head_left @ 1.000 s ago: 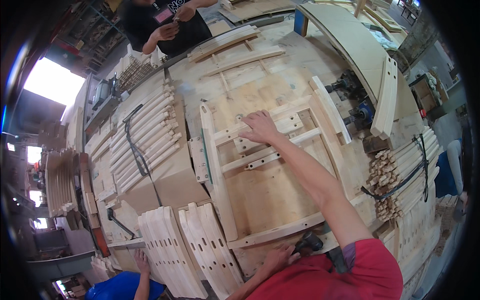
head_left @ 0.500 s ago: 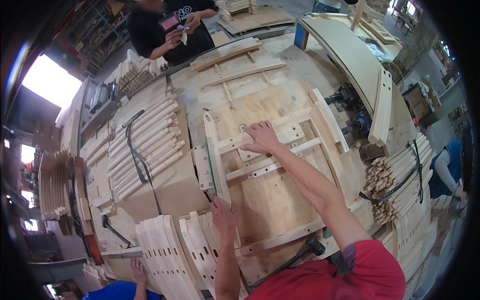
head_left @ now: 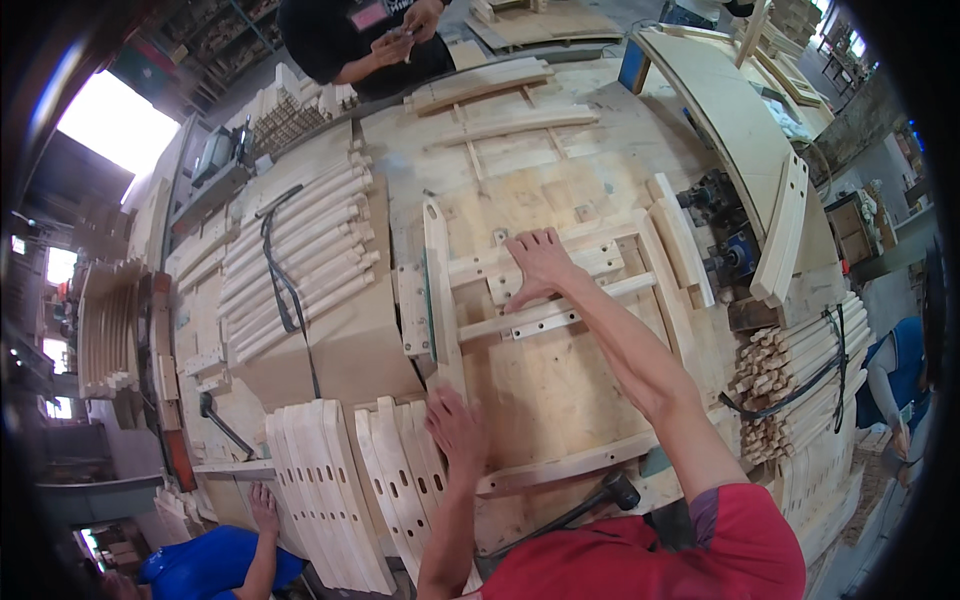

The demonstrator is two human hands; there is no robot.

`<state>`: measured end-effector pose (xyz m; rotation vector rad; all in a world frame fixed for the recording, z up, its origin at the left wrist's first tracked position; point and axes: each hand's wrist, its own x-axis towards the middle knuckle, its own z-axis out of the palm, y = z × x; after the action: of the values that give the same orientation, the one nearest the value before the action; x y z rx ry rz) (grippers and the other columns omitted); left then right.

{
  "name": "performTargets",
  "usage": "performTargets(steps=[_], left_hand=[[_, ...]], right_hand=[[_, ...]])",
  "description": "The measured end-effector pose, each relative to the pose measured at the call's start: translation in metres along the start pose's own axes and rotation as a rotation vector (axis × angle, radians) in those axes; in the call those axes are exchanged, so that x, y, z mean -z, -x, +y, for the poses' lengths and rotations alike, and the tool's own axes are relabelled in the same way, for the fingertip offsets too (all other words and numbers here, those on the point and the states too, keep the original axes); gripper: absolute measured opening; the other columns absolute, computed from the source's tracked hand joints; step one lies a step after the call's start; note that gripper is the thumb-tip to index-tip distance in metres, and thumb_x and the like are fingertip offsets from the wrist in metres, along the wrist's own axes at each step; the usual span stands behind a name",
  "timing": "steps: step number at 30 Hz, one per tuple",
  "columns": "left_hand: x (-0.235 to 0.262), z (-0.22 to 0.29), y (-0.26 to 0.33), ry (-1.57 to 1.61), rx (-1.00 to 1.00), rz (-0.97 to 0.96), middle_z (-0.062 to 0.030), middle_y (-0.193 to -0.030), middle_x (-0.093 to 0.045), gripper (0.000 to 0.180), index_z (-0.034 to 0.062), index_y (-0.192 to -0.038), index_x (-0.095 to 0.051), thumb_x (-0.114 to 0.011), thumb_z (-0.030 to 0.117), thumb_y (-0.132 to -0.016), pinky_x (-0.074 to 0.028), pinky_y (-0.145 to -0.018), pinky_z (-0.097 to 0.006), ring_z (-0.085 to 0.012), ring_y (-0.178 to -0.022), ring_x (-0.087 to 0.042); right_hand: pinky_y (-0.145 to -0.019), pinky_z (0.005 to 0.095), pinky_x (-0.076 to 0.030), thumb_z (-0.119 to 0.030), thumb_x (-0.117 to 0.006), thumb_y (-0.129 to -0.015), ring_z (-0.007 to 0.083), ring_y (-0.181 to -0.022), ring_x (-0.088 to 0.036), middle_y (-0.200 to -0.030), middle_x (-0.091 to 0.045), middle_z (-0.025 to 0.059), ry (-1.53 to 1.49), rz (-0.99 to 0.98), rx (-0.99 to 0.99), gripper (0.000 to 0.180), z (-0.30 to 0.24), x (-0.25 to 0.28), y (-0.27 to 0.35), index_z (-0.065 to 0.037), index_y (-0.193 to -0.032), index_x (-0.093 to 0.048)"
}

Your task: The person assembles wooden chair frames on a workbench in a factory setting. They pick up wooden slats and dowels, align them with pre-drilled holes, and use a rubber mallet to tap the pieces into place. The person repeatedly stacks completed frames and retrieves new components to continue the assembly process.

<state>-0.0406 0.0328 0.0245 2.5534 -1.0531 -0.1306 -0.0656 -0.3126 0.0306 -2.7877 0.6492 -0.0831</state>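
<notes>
A pale wooden chair-back frame (head_left: pixel 560 320) lies flat on a plywood bench (head_left: pixel 600 130), with two side rails and crosswise slats. My right hand (head_left: pixel 540 265) presses flat on the upper cross slats, fingers spread. My left hand (head_left: pixel 455 430) rests, fingers apart, on the near end of the left side rail (head_left: pixel 440 300), beside a stack of curved slotted wooden parts (head_left: pixel 350 480). Neither hand grips anything. A black-headed mallet (head_left: pixel 610 492) lies at the bench's near edge, by my red shirt.
Bundles of strapped turned legs (head_left: pixel 300 260) lie to the left, more sticks (head_left: pixel 800 370) to the right. A blue clamp fixture (head_left: pixel 725 250) sits right of the frame. A person in black (head_left: pixel 360 40) stands across the bench; a blue-sleeved person's hand (head_left: pixel 262 505) touches the stack.
My left hand has come up from the lower edge and settled on the near end of the left rail. My right hand stayed pressed on the cross slats.
</notes>
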Motion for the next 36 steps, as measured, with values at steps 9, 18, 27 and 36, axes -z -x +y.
performTargets(steps=[9,18,27,36], left_hand=[[0.02,0.048,0.163,0.268,-0.484,-0.798,-0.0163,-0.095,-0.061,0.028,0.0065,-0.099,-0.059,-0.069,0.031,-0.092,-0.052,-0.08,-0.049,-0.0372,-0.096,-0.064],[0.014,0.031,0.177,0.331,-0.296,-0.968,-0.0167,-0.104,-0.064,0.033,0.0049,-0.119,-0.059,-0.064,0.029,-0.096,-0.053,-0.084,-0.047,-0.0361,-0.102,-0.066],[0.103,0.026,0.054,0.471,0.184,-0.64,-0.01,-0.088,-0.066,0.037,-0.002,-0.129,-0.059,-0.062,0.023,-0.101,-0.054,-0.075,-0.037,-0.0216,-0.078,-0.065],[0.214,0.097,-0.09,1.272,-0.254,0.209,-0.0052,-0.069,-0.052,0.038,0.0033,-0.115,-0.052,-0.047,0.04,-0.108,-0.046,-0.047,-0.029,-0.0144,-0.054,-0.05]], right_hand=[[-0.113,0.0555,-0.029,-0.069,-0.089,-0.038,0.0355,-0.128,-0.049,-0.133,-0.058,0.0172,-0.009,-0.036,-0.036,0.127,-0.005,0.009,-0.003,-0.005,-0.141,-0.052],[-0.113,0.0543,-0.028,-0.069,-0.088,-0.039,0.0346,-0.13,-0.049,-0.135,-0.057,0.0169,-0.024,-0.047,-0.029,0.128,-0.006,0.012,0.002,-0.006,-0.144,-0.05],[-0.118,0.0552,-0.022,-0.064,-0.09,-0.043,0.0348,-0.136,-0.043,-0.142,-0.053,0.0164,-0.088,-0.098,-0.075,0.126,-0.005,0.015,0.001,-0.007,-0.147,-0.048],[-0.123,0.0551,-0.017,-0.062,-0.09,-0.046,0.0344,-0.14,-0.041,-0.145,-0.051,0.015,-0.139,-0.081,-0.088,0.123,-0.002,0.012,0.005,-0.008,-0.148,-0.046]])
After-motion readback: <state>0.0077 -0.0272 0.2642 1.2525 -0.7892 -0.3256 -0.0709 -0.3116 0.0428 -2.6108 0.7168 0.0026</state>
